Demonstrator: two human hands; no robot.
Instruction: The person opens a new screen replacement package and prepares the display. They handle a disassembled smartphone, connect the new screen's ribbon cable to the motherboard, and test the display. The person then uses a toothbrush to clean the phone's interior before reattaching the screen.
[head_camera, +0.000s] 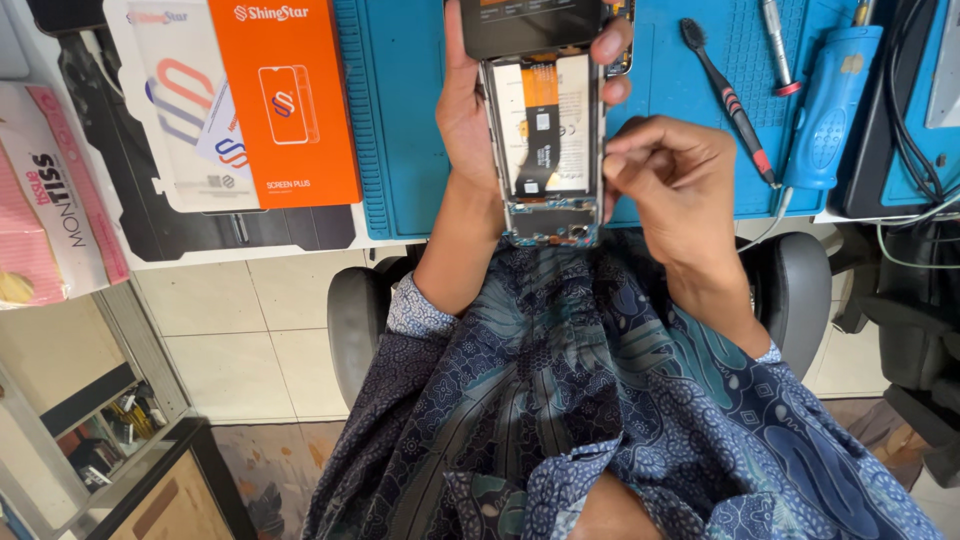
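Item: opened smartphone (545, 140), back cover off, battery and circuit boards exposed, a dark panel lifted at its far end. It was held in the air above the near edge of the blue work mat (400, 130), over the person's lap.

Left hand (470, 110): clasped round the phone's left side, thumb along that edge, fingertips (612, 45) wrapped over the right edge near the top. Grip firm on the phone.

Right hand (675, 175): fingers curled in, thumb and forefinger pinched together at the phone's right edge, about level with the battery's lower end. Whether something small sat in the pinch could not be told.

Surroundings, on the bench:
- 1 orange box (285, 100) with a phone outline printed on it, left of the mat, lying over a white package (165, 110).
- 1 pink and white tissue pack (50, 200), at the far left edge.
- 1 black brush with red bands (728, 100), lying on the mat right of the phone.
- 1 screwdriver with a metal shaft (778, 45), just beside the brush.
- 1 blue electric screwdriver (830, 110), cable attached, right of the brush.
- Black cables (905, 110), at the far right.

The person wore a blue patterned shirt (600, 400) and sat on a chair with grey armrests (355, 320).
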